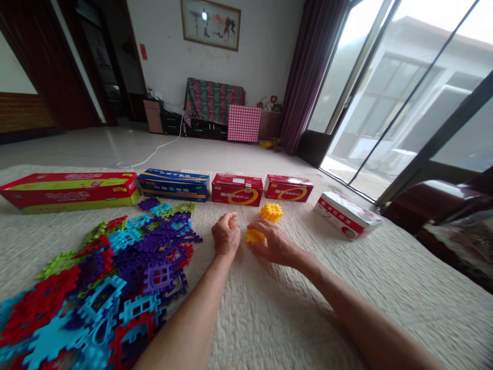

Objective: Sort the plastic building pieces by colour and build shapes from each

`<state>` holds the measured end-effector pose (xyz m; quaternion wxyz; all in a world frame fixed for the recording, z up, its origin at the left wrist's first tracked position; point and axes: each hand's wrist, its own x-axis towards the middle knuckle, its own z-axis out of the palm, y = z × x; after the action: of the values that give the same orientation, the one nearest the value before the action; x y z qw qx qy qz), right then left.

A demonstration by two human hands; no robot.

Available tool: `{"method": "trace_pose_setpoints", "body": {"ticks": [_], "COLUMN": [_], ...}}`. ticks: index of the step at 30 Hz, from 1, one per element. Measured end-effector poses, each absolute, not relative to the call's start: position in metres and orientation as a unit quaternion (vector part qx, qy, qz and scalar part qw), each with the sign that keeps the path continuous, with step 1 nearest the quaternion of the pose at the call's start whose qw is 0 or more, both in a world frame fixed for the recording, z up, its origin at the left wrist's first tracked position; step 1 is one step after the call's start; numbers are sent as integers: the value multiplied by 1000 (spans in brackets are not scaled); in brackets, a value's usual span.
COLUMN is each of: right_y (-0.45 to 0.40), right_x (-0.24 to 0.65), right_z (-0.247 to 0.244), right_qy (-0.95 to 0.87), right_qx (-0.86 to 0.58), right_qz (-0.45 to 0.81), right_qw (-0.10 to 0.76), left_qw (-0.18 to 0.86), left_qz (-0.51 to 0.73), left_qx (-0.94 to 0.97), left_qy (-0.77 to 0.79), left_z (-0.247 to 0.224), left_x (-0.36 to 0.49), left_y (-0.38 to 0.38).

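My right hand [275, 243] has its thumb and fingers around a yellow plastic building piece [254, 237] low over the quilted cover. Just beyond it lies a small stack of yellow notched building pieces [271, 212]. Beside it on the left, my left hand [226, 234] is curled into a fist; whatever it holds, if anything, is hidden. To the left of my forearm spreads a heap of interlocking building pieces in purple [158, 276], light blue [57, 334], red [42, 298] and green [61, 263].
A row of boxes stands beyond my hands: a long red-and-green box [73, 192], a blue box [175, 185], and two red boxes, left [236, 190] and right [288, 188]. A white-and-red box [346, 216] sits at the right. The quilted cover [308, 318] lies beneath everything.
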<state>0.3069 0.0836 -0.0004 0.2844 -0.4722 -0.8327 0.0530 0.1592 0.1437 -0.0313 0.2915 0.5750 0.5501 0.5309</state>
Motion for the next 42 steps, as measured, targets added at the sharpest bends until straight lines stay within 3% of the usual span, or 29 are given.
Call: {"method": "trace_pose_setpoints", "body": {"ticks": [5, 12, 17, 21, 27, 32, 42], "right_y": [103, 133, 130, 119, 107, 109, 127], "right_x": [336, 377, 377, 373, 359, 355, 341], "right_z": [17, 15, 11, 0, -20, -22, -29], "right_qy": [-804, -789, -785, -712, -629, -631, -668], "right_qx": [-469, -513, -483, -555, -659, -627, -592], "right_qz": [0, -5, -12, -24, 28, -13, -38], "right_qw": [364, 339, 388, 429, 410, 457, 450], "left_qw": [291, 284, 280, 281, 284, 281, 274], "left_qz": [536, 535, 534, 531, 530, 532, 532], "left_qx": [574, 577, 576, 576, 573, 574, 584], "left_qy": [547, 548, 552, 554, 557, 555, 549], "left_z": [-37, -38, -38, -37, -35, -36, -37], "left_x": [160, 160, 161, 161, 161, 162, 162], "left_y": [147, 148, 148, 147, 146, 147, 146]}}
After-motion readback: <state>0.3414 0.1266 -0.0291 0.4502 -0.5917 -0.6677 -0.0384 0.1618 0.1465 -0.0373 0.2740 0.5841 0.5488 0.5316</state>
